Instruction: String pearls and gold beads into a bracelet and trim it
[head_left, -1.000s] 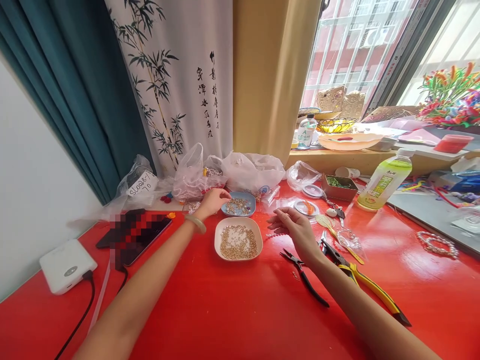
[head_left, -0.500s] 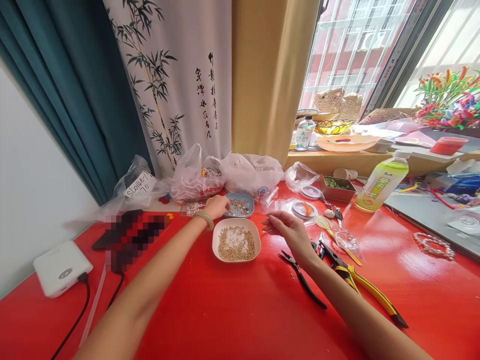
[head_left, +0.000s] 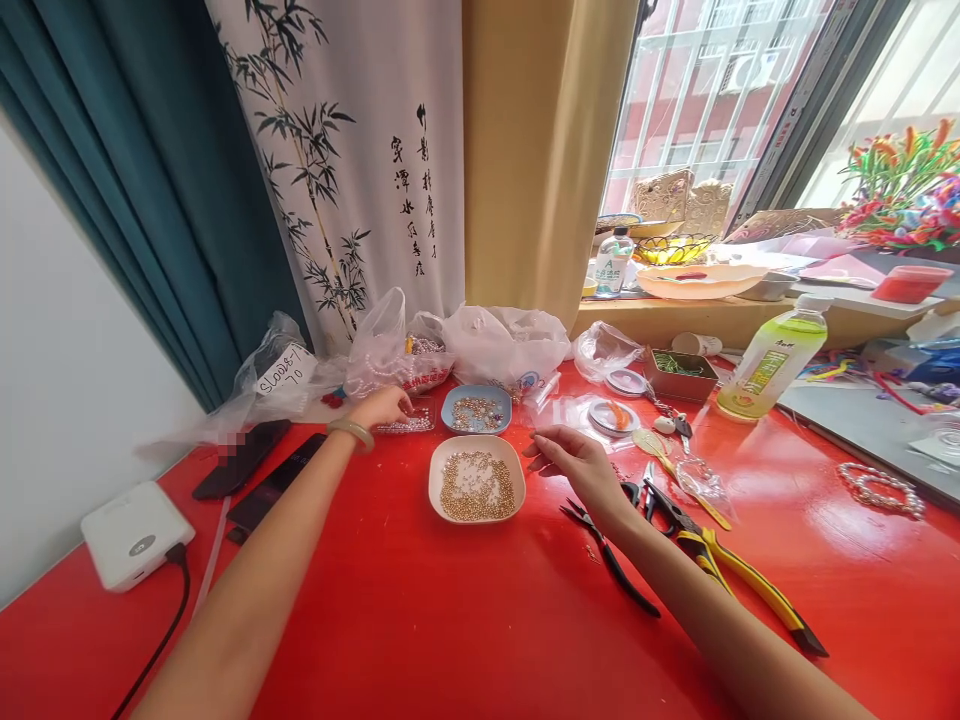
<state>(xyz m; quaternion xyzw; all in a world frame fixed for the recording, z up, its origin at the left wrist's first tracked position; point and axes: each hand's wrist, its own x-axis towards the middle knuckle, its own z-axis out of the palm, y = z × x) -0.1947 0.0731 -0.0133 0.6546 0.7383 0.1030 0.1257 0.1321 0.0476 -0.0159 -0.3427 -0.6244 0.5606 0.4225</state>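
My left hand [head_left: 381,406], with a pale bangle [head_left: 352,431] at the wrist, reaches to a clear tray of pinkish beads [head_left: 416,420] at the back. Its fingers bend down together over the tray's left part; whatever lies between them is hidden. To the right of the bead dishes my right hand [head_left: 568,458] hovers above the table, its thumb and fingertips pinched; anything held there is too fine to make out. Between the hands stand a cream dish [head_left: 436,480] of gold beads [head_left: 480,495] and, behind it, a blue dish [head_left: 448,412] with mixed beads.
Black-handled pliers [head_left: 615,565] and yellow-black pliers [head_left: 739,570] lie by my right forearm. Plastic bags [head_left: 506,345] line the back. A drink bottle [head_left: 776,360] and a beaded string [head_left: 881,490] are at right; phones [head_left: 277,485] and a white box [head_left: 135,535] at left.
My left hand has moved left, from beside the blue dish to over the clear bead tray. My right hand keeps its pinch in nearly the same place.
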